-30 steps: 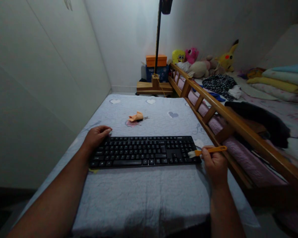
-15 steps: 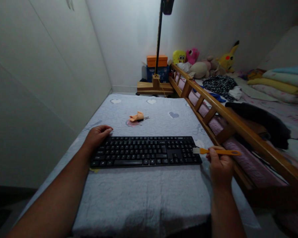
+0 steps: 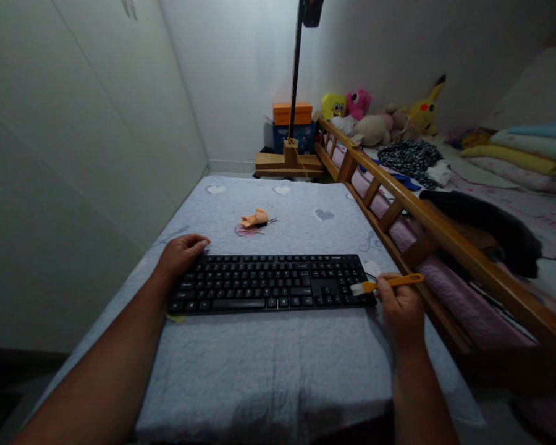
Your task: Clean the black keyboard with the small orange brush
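Note:
A black keyboard [image 3: 250, 284] lies flat across the light cloth. At its left end, my left hand [image 3: 181, 253] is closed round the upper corner, fingers together and thumb along the edge. Between the thumb and fingers of my right hand [image 3: 401, 309] is a small brush [image 3: 398, 281] with an orange handle and pale bristles. The bristles touch or hover just over the number keys at the keyboard's right end. Beyond the keyboard lie a crumpled orange cloth [image 3: 256, 217], a thin metal-tipped tool [image 3: 271, 220] and what looks like a cotton swab [image 3: 254, 232].
A wooden bed rail [image 3: 426, 228] runs along the right side, with plush toys [image 3: 375, 130] and bedding behind it. A pale cabinet [image 3: 83, 154] stands on the left. At the far end are a wooden stand [image 3: 278, 164] with a pole and an orange box [image 3: 291, 113].
My right hand has moved a little left with the brush. The brush now tilts, bristles lower and further onto the number keys. My left hand and the keyboard have stayed put.

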Motion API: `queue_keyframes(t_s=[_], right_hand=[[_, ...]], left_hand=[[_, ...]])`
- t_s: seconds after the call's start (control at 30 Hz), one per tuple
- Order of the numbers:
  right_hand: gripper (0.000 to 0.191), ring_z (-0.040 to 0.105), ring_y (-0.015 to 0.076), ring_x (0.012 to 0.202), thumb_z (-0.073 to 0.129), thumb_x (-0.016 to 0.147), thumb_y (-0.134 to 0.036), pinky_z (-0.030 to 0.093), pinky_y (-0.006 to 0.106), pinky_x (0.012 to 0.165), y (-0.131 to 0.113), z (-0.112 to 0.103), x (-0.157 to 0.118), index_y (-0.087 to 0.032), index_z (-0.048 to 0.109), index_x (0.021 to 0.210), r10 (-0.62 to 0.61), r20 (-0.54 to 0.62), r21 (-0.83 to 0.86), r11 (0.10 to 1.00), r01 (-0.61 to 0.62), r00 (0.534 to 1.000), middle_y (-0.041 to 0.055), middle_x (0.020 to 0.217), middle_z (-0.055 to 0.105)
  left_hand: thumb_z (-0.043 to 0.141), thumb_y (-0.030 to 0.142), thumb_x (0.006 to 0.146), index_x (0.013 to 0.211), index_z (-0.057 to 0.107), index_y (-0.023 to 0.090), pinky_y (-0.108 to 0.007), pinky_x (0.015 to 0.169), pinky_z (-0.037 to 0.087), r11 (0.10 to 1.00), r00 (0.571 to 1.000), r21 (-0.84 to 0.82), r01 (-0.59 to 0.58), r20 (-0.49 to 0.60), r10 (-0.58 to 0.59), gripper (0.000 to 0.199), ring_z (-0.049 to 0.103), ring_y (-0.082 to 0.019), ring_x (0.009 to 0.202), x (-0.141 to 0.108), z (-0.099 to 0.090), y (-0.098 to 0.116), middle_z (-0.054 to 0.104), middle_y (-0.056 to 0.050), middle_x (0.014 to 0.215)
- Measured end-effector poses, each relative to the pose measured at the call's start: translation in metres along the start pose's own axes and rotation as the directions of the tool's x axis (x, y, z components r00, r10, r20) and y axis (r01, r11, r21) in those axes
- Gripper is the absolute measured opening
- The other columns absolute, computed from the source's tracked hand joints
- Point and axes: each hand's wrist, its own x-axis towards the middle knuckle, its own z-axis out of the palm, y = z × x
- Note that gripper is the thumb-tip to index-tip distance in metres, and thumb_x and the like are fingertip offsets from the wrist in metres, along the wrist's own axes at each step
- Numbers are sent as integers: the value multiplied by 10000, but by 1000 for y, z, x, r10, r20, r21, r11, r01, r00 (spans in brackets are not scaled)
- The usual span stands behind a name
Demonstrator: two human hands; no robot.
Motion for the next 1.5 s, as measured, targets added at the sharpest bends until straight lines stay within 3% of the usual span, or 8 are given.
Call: queue_keyframes(t_s=[0.27, 0.4, 0.57, 0.73, 0.9, 1.2, 1.37, 1.5], right_hand=[[324, 640, 268, 681, 528, 859, -472, 461, 375, 716, 12, -6, 5, -194, 680, 794, -10, -233, -180, 983, -33, 972, 62, 655, 654], [309, 622, 241, 669, 544, 885, -463, 459, 363, 718, 11, -5, 3, -188, 677, 837, -16, -270, -106, 994, -13, 963, 39, 655, 635], [278, 571, 171, 616, 622, 889, -478, 447, 303, 635, 4, 2, -2, -203, 651, 863, 43, -50, 246, 969, -29, 998, -10, 649, 594], [262, 574, 166, 616, 638, 887, -464, 456, 303, 634, -3, 5, -4, -205, 661, 850, 1, 152, 277, 960, -43, 988, -8, 629, 601], [288, 592, 182, 610, 603, 894, -480, 461, 312, 620, -4, 4, -4, -204, 672, 850, -36, 138, 168, 986, 12, 990, 1, 629, 619], [313, 605, 198, 616, 567, 892, -490, 460, 331, 653, 3, 1, -1, -195, 655, 835, -14, -132, 18, 1000, 17, 991, 8, 630, 624], [291, 553, 157, 568, 632, 872, -488, 435, 283, 578, 0, 4, -4, -200, 643, 837, 40, 32, 291, 956, -47, 999, -22, 602, 571], [292, 561, 162, 574, 640, 863, -488, 440, 290, 580, -2, 5, -5, -198, 655, 828, 4, 209, 295, 953, -67, 978, -12, 606, 585]], left_hand=[[641, 518, 629, 793, 757, 207, -341, 756, 552, 1000, 1000, -13, 4, -2, -4, 370, 680, -254, 757, -1, 0, 0, 767, -37, 790], [643, 531, 623, 785, 749, 209, -347, 773, 545, 1000, 1000, -21, 7, -1, -7, 376, 678, -257, 770, 0, 0, -1, 762, -37, 791], [637, 539, 612, 775, 744, 205, -355, 798, 535, 1000, 1000, -19, 9, 1, -9, 386, 688, -270, 806, 0, 0, 1, 762, -41, 790], [636, 533, 627, 807, 754, 200, -340, 775, 539, 1000, 1000, 3, 3, -7, -3, 396, 691, -268, 806, 1, 0, -3, 772, -46, 819], [633, 543, 643, 823, 756, 193, -332, 775, 538, 1000, 1000, 28, -10, -9, 11, 412, 692, -260, 805, 1, 0, -5, 769, -37, 800], [643, 539, 642, 834, 752, 189, -324, 749, 538, 1000, 1000, -9, -8, 0, 8, 414, 684, -246, 772, 1, 1, -7, 767, -42, 817], [641, 533, 630, 816, 752, 188, -329, 757, 536, 1000, 1000, -18, 3, 5, -3, 407, 685, -253, 765, 1, 1, -6, 759, -38, 771], [630, 540, 632, 805, 753, 188, -334, 786, 533, 1000, 1000, -15, -6, 0, 6, 410, 690, -263, 809, 2, 1, -5, 767, -44, 801]])
